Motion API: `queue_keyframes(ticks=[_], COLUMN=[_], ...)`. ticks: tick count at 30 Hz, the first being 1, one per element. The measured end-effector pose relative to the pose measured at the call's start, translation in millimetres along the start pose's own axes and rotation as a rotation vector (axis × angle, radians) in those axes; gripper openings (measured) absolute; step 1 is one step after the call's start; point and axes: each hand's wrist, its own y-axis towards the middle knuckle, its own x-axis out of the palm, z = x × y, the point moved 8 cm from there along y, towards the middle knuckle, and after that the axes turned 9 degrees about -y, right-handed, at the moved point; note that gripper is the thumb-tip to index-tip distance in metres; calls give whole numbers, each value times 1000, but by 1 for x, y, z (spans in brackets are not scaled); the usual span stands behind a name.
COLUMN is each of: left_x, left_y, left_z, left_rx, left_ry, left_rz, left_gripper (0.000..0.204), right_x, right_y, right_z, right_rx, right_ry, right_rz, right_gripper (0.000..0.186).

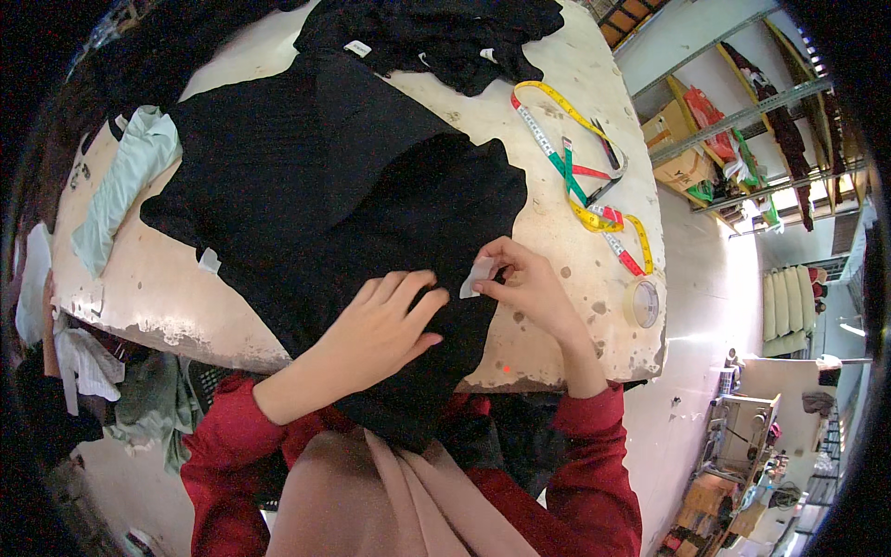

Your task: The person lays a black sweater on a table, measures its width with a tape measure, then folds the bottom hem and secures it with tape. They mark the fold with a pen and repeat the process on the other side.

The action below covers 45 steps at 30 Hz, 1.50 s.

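Observation:
A black garment (pixel 278 176) lies spread over the worn pale table, and its near end hangs over the front edge toward me. My left hand (pixel 385 320) rests on the garment with its fingers apart and slightly bent, holding nothing that I can see. Just to its right, my right hand (pixel 527 288) pinches a small whitish slip (pixel 476 277) between thumb and fingers, over the garment's right side. Whether the slip is attached to the cloth, I cannot tell. Another small white tag (pixel 209 261) shows at the garment's left edge.
Right of the garment lie a looped multicoloured tape measure (pixel 580 190), a dark slim tool (pixel 605 144) and a roll of clear tape (pixel 642 304). More black garments (pixel 427 42) are piled at the back. Pale green cloth (pixel 125 190) lies left; shelving (pixel 733 121) stands beyond the table.

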Motion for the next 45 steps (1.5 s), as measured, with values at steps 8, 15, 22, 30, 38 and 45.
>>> queue_keyframes(ticks=[8, 15, 22, 30, 38, 45], left_x=[47, 53, 49, 42, 41, 38], left_y=[21, 18, 21, 47, 58, 53], left_z=[-19, -18, -12, -15, -34, -47], left_rx=[116, 127, 174, 48, 98, 74], left_ry=[131, 178, 197, 124, 96, 73], left_rz=[-11, -18, -95, -288, 6, -63], left_gripper=[61, 46, 46, 35, 60, 91], right_x=[5, 3, -29, -194, -251, -119], right_y=[-4, 1, 30, 28, 1, -27], right_z=[-4, -5, 22, 172, 219, 90], right_rx=[-75, -193, -19, 601, 556, 51], right_ry=[-171, -720, -909, -632, 204, 36], right_rz=[146, 424, 664, 926, 724, 858], right_gripper=[29, 47, 50, 32, 30, 13])
